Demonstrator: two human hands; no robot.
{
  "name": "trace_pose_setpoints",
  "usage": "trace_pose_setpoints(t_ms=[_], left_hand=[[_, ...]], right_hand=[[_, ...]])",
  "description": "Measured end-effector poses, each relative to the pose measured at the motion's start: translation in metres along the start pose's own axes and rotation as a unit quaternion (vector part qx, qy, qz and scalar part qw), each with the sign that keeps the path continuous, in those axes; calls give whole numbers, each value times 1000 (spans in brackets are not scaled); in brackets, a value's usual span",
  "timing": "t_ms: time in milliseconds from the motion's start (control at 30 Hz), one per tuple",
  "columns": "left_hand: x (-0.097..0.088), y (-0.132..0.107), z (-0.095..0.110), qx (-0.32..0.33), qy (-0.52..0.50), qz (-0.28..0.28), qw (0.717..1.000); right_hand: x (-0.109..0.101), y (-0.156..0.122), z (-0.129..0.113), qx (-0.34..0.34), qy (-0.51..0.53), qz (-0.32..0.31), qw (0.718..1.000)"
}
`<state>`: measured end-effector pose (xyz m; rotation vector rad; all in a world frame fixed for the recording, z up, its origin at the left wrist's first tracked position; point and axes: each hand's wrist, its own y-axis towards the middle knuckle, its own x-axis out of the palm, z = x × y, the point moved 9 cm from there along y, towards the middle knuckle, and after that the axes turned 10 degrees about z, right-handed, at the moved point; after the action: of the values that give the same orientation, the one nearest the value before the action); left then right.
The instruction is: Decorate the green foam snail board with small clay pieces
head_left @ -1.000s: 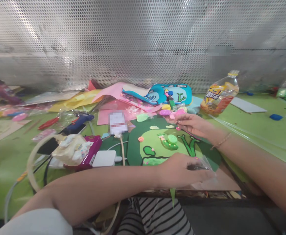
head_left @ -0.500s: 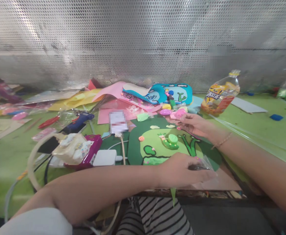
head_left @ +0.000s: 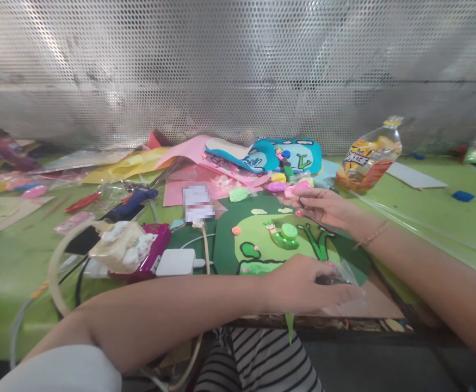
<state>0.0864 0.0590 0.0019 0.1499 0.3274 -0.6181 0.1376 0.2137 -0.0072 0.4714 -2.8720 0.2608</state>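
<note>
My left hand (head_left: 305,284) lies across the lower edge of a green craft-foam picture (head_left: 227,253), its fingers curled round a clear plastic packet (head_left: 347,272) with something dark in it. On the picture are a green snail (head_left: 286,234), dark green leaf shapes (head_left: 316,242) and small coloured clay balls. Over the picture's far right edge, my right hand (head_left: 323,207) has its fingertips closed on a lump of pink modelling clay (head_left: 297,188). A small pink bit (head_left: 298,213) shows just below those fingers; whether they touch it I cannot tell.
Purple clay (head_left: 277,186) and pale green clay (head_left: 238,194) lie behind the picture, near a blue foam picture (head_left: 313,155). A juice bottle (head_left: 368,158) stands right. Left are a white charger (head_left: 176,262), cables, a power strip (head_left: 156,247) and a blue glue gun (head_left: 134,201).
The view has shifted very slightly. My right fingers have moved a little at the pink clay, and the small pink bit below them shows more clearly. My left hand stays in place.
</note>
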Motion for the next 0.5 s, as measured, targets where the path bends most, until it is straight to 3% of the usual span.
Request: trace_pose_setpoints(t_ms=[500], left_hand=[[0, 0, 0, 0, 11, -3, 1000]], right_hand=[[5, -5, 1, 26, -15, 0, 1000]])
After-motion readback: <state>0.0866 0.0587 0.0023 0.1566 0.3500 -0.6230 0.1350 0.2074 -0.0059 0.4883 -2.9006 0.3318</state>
